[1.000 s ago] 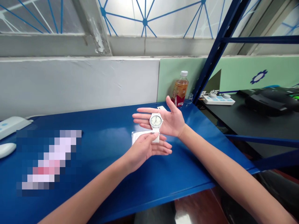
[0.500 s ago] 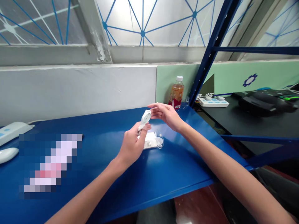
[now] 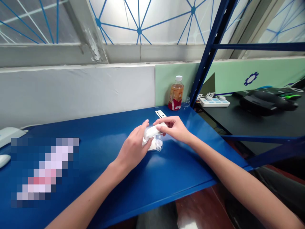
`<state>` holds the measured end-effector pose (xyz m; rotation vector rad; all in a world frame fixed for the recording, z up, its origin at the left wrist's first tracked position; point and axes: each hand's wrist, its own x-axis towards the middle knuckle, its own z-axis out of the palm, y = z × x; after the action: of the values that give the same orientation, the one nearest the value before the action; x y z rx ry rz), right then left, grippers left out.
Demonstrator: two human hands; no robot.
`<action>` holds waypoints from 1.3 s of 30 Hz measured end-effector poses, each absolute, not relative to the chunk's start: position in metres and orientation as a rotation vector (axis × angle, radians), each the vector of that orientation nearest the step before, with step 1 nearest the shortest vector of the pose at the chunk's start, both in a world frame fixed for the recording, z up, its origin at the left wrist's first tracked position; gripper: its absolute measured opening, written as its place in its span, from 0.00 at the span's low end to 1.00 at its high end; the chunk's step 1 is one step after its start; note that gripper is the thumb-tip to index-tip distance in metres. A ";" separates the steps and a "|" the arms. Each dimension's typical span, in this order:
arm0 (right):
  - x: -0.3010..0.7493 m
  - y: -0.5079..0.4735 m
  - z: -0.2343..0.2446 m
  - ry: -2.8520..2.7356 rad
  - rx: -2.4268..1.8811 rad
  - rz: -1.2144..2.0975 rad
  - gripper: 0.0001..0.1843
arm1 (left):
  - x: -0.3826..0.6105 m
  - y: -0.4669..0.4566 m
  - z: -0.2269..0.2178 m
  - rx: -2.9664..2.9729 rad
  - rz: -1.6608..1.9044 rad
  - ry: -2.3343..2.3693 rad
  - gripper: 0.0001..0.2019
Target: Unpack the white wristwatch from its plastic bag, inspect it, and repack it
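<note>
A white, smooth handheld object [image 3: 153, 131] with a rounded end is between my two hands, above the blue table. My left hand [image 3: 130, 144] wraps round its left end, the thumb below and the fingers along the far side. With thumb and fingers, my right hand [image 3: 175, 127] pinches the right end. Its exact kind is not clear, and fingers hide part of it. Just beneath lies a clear plastic and white package [image 3: 157, 144], partly covered by my left hand. Behind my right hand a white strip with a dark mark [image 3: 160, 114] lies on the table.
A drink bottle [image 3: 176, 93] stands at the back beside a clear cup [image 3: 186, 101]. A blue metal post [image 3: 209, 47] rises at the right. On the left are a blurred-out item [image 3: 45, 171], a white mouse-like object [image 3: 4, 161] and a white power strip [image 3: 11, 135].
My right hand has come down and closed on the white object, which has turned from upright to nearly level. Its round dial-like face no longer shows. The view has shifted slightly right.
</note>
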<state>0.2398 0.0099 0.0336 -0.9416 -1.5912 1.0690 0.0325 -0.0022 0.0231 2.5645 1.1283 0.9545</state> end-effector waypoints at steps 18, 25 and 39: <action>0.264 0.025 0.025 -1.917 -1.371 0.628 0.10 | 0.004 0.006 0.011 2.523 0.540 1.113 0.27; 0.254 0.016 0.025 -2.003 -1.369 0.659 0.12 | 0.003 0.008 0.011 2.591 0.708 1.142 0.24; 0.261 0.012 0.039 -2.079 -1.618 0.471 0.11 | 0.005 0.007 0.012 2.540 0.653 1.176 0.24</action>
<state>0.2610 0.0119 0.0388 -1.6177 -2.0787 0.4712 0.0049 0.0072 0.0116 2.5400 1.1764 0.6531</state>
